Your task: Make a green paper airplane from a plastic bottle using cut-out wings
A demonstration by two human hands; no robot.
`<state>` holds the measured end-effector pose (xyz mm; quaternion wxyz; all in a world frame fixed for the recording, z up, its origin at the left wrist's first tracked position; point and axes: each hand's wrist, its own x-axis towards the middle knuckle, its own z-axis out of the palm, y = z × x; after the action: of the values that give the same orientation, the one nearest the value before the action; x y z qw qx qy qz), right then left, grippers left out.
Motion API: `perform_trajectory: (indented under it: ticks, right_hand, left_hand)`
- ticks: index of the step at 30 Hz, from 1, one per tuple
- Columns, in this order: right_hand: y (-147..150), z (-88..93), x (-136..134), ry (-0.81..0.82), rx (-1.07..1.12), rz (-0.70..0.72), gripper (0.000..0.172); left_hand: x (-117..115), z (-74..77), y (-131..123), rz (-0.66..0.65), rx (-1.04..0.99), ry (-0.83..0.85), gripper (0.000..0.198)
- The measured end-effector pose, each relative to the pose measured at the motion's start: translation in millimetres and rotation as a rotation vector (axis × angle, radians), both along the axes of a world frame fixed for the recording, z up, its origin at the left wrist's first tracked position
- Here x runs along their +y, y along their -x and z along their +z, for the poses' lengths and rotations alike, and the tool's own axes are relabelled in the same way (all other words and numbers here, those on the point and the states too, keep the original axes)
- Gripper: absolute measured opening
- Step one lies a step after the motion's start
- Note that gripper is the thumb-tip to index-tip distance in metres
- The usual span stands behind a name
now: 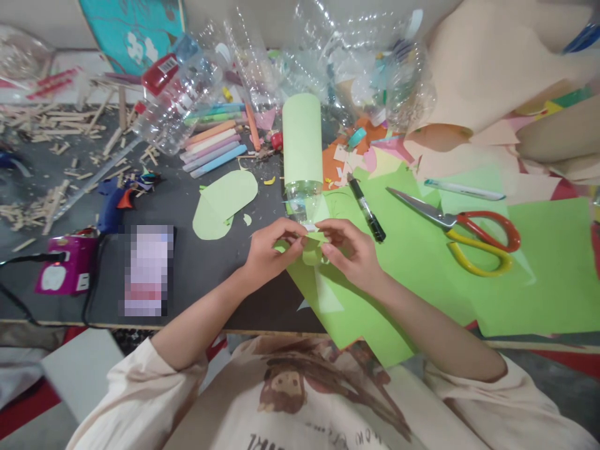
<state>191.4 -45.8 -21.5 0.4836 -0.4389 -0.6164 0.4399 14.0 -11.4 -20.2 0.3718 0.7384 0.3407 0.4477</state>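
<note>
My left hand (273,249) and my right hand (350,253) meet near the table's front edge, fingers pinched on a small strip of green paper (312,255). Part of the strip curls below the fingertips. Just beyond them lies a clear plastic bottle (302,195) wrapped in a light green paper tube (302,137), its neck toward me. Whether the strip touches the bottle's neck, I cannot tell. Light green rounded paper cutouts (225,203) rest left of the bottle. A black pen (366,207) lies to its right.
Open scissors (450,220) with red and yellow handles lie on green paper sheets (539,269) at right. At left are a blue glue gun (110,203), a purple box (65,265) with cords, and a phone (147,269). Chalk-like sticks (215,147), plastic bottles and wood scraps crowd the back.
</note>
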Motion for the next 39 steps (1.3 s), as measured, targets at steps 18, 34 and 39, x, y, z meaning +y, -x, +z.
perform_trajectory:
  ticks: [18, 34, 39]
  right_hand:
    - [9, 12.5, 2, 0.266, 0.097, -0.036, 0.029]
    - [5, 14.1, 3, 0.304, -0.027, 0.130, 0.026]
    - [4, 14.1, 5, 0.283, -0.052, 0.170, 0.024]
  left_hand:
    - [1, 4.6, -1, -0.064, 0.130, -0.073, 0.027]
    - [1, 5.8, -2, -0.109, 0.024, 0.389, 0.037]
    - [2, 7.9, -2, -0.102, 0.055, 0.422, 0.038]
